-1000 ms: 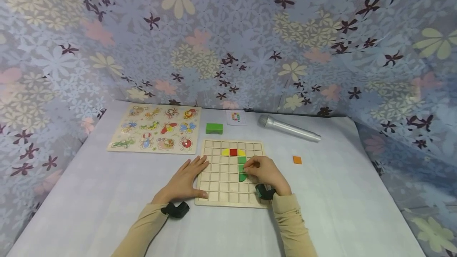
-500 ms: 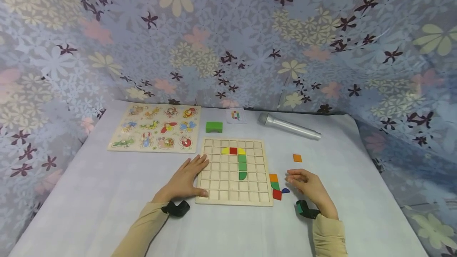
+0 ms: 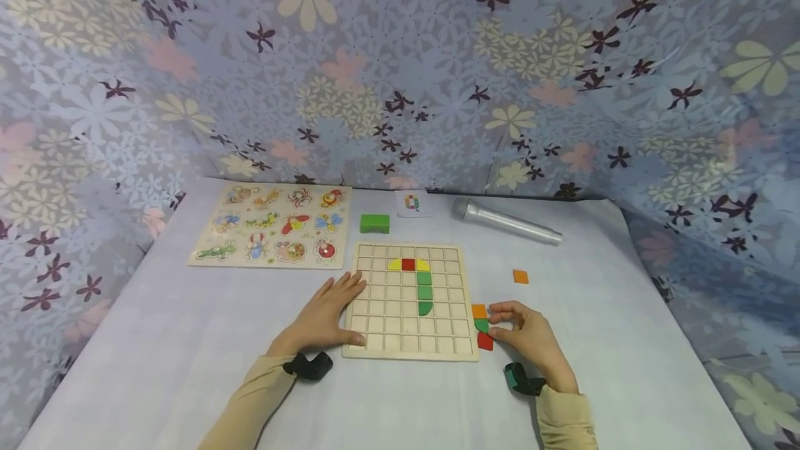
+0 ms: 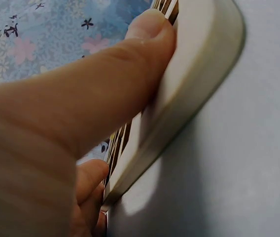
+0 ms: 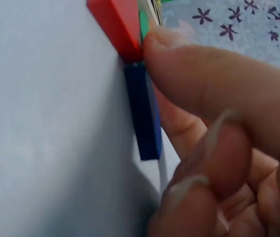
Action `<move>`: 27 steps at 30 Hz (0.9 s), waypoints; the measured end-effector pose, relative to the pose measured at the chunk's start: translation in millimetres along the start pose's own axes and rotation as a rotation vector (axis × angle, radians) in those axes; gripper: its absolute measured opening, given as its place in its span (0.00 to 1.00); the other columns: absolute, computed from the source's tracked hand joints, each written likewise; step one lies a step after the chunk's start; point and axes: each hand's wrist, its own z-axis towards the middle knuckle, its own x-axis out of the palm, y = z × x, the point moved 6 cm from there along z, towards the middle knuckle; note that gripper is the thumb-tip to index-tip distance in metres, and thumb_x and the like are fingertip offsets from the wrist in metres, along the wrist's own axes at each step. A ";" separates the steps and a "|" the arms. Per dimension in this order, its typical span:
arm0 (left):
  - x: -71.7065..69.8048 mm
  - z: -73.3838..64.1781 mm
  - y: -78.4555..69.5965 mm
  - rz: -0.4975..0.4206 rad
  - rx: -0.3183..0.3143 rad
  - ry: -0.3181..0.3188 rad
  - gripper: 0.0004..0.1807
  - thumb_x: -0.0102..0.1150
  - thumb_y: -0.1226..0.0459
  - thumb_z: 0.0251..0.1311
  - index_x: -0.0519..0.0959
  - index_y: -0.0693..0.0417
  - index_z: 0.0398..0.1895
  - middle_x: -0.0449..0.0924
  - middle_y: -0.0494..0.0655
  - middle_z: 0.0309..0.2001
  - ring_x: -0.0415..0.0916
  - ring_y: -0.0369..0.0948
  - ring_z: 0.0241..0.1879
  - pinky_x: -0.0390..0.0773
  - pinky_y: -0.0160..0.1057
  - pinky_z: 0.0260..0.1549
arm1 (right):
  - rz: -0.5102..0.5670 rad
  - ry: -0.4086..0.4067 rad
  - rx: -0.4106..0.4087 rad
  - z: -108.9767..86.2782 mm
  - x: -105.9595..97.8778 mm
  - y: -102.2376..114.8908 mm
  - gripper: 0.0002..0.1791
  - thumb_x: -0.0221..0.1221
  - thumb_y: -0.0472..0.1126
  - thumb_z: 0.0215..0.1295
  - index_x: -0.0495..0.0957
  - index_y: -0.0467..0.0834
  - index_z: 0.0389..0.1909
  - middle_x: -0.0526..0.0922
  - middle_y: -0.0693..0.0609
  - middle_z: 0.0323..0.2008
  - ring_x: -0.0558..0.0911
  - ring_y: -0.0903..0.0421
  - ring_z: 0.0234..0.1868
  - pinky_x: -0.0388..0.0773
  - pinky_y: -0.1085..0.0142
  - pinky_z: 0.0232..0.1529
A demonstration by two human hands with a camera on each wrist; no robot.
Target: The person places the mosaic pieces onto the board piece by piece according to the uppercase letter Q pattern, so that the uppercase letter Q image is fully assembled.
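Note:
A wooden grid board [image 3: 394, 328] lies on the table, with a red square [image 3: 408, 264] between two yellow pieces and a column of green pieces [image 3: 425, 292] set in it. My left hand [image 3: 321, 314] rests spread on its left edge, the thumb [image 4: 147, 29] pressing its rim. Beside the right edge lie an orange square [image 3: 478, 311], a green rounded piece [image 3: 481, 325] and a red piece [image 3: 485, 341]. Over them is my right hand [image 3: 531, 339], thumb and forefinger apart. A blue piece [image 5: 142, 113] lies by the thumb in the right wrist view, hidden in the head view.
An insect picture puzzle [image 3: 271, 228] lies at the back left. Behind the grid board are a green block [image 3: 375, 223] and a pattern card [image 3: 412, 204]. A silver microphone [image 3: 509, 222] lies at the back right, with another orange square [image 3: 521, 276] nearer.
My right hand has left the green column on the board, swung right past the loose pieces, then come back left close to them. My left hand has stayed put.

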 end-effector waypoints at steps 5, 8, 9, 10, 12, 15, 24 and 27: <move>-1.6 0.5 -0.2 0.005 0.006 -0.009 0.57 0.71 0.41 0.43 0.58 0.57 0.74 0.50 0.53 0.77 0.46 0.52 0.77 0.43 0.56 0.76 | 0.004 -0.012 -0.017 2.1 4.3 3.5 0.28 0.71 0.35 0.50 0.77 0.42 0.54 0.85 0.43 0.46 0.65 0.64 0.18 0.64 0.73 0.19; -1.1 0.4 0.1 0.005 0.005 -0.005 0.57 0.71 0.41 0.43 0.58 0.57 0.74 0.50 0.53 0.77 0.45 0.52 0.77 0.43 0.56 0.76 | -0.008 -0.016 -0.021 2.8 10.7 7.6 0.27 0.71 0.35 0.51 0.77 0.43 0.54 0.85 0.43 0.47 0.65 0.64 0.18 0.64 0.74 0.19; -0.8 0.3 0.2 0.003 0.004 -0.004 0.57 0.71 0.41 0.43 0.58 0.57 0.74 0.50 0.53 0.77 0.45 0.52 0.77 0.43 0.56 0.76 | -0.018 -0.018 -0.024 3.1 13.1 9.1 0.26 0.70 0.34 0.52 0.78 0.43 0.54 0.85 0.43 0.46 0.65 0.64 0.18 0.64 0.74 0.18; -0.5 0.2 0.3 -0.001 0.003 -0.004 0.57 0.71 0.41 0.43 0.58 0.57 0.74 0.50 0.53 0.77 0.45 0.52 0.77 0.43 0.56 0.76 | -0.024 -0.021 -0.025 3.0 15.1 10.4 0.25 0.70 0.34 0.52 0.78 0.43 0.54 0.85 0.44 0.46 0.65 0.64 0.18 0.64 0.74 0.18; -0.1 0.1 0.1 -0.005 0.004 -0.003 0.57 0.71 0.41 0.43 0.58 0.57 0.74 0.50 0.53 0.77 0.45 0.52 0.77 0.43 0.56 0.76 | -0.037 -0.029 -0.027 2.3 18.0 13.1 0.23 0.68 0.33 0.54 0.78 0.42 0.53 0.85 0.44 0.45 0.66 0.64 0.19 0.64 0.73 0.18; 0.1 0.0 0.2 -0.007 0.004 -0.006 0.57 0.71 0.41 0.42 0.59 0.57 0.73 0.50 0.53 0.77 0.45 0.52 0.77 0.43 0.56 0.76 | -0.055 -0.037 -0.025 1.2 20.0 15.9 0.21 0.67 0.32 0.55 0.79 0.42 0.51 0.84 0.45 0.43 0.66 0.63 0.19 0.64 0.73 0.18; -0.3 -0.9 0.8 -0.005 0.004 -0.013 0.57 0.71 0.41 0.42 0.59 0.58 0.73 0.51 0.53 0.77 0.45 0.53 0.77 0.43 0.56 0.75 | -0.058 0.023 -0.009 2.4 21.6 13.3 0.10 0.66 0.35 0.58 0.81 0.42 0.42 0.84 0.49 0.38 0.69 0.62 0.21 0.67 0.72 0.19; -0.2 0.1 -0.2 -0.004 0.006 -0.011 0.57 0.71 0.41 0.42 0.59 0.58 0.73 0.51 0.54 0.77 0.45 0.53 0.77 0.43 0.56 0.75 | 0.034 0.031 0.034 7.6 17.1 6.7 0.10 0.65 0.40 0.61 0.81 0.40 0.41 0.83 0.52 0.33 0.70 0.62 0.18 0.72 0.70 0.19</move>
